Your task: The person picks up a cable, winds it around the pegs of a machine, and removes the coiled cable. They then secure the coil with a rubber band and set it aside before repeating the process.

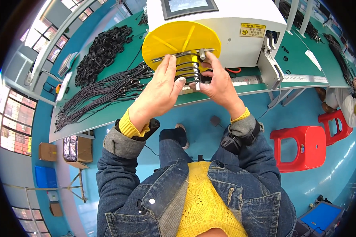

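A black cable coil (187, 70) is looped in several turns around the posts on a yellow disc (166, 37) of a white winding machine (233, 19). My left hand (160, 85) lies against the coil's left end, fingers stretched out and thumb apart. At the coil's right end, my right hand (220, 85) curls around the turns beside a pale metal post (197, 75), index finger up near a small grey knob (202, 54), thumb low. My palms hide parts of the coil's ends. Left of the disc lies a bundle of long black cables (103, 93) with small connectors.
A heap of coiled black cables (103, 53) rests on the green table (146, 103). A metal ruler strip (304, 79) runs along its front right edge, past a grey bracket (269, 69). Red stools (300, 148) stand at right, cardboard boxes (83, 150) at left. Another person's hand shows far right.
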A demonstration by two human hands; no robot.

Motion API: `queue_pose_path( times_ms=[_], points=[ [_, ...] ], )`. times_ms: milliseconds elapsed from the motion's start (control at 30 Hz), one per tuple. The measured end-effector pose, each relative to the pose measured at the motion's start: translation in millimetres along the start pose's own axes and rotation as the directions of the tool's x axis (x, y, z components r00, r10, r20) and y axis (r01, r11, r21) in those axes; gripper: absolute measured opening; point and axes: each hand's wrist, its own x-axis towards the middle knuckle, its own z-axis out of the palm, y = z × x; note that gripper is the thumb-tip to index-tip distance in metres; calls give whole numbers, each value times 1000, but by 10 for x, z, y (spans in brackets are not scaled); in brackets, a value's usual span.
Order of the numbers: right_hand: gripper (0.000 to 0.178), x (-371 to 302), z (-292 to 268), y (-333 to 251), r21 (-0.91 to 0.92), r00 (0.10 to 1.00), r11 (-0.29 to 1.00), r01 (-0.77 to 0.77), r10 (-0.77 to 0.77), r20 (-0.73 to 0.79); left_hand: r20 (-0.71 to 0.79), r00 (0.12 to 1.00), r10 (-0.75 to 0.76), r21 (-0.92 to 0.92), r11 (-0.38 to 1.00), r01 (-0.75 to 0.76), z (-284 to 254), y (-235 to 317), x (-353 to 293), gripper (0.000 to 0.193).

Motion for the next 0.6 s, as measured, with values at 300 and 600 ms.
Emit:
queue_pose_path(
  times_ms=[300, 600],
  points=[
    [76, -71, 159, 30, 198, 999, 980, 33, -36, 9, -13, 1000, 4, -270, 963, -8, 37, -12, 49, 50],
    [41, -208, 384, -170, -141, 956, 982, 122, -155, -251, -169, 982, 84, -150, 983, -110, 71, 139, 11, 18]
  ],
)
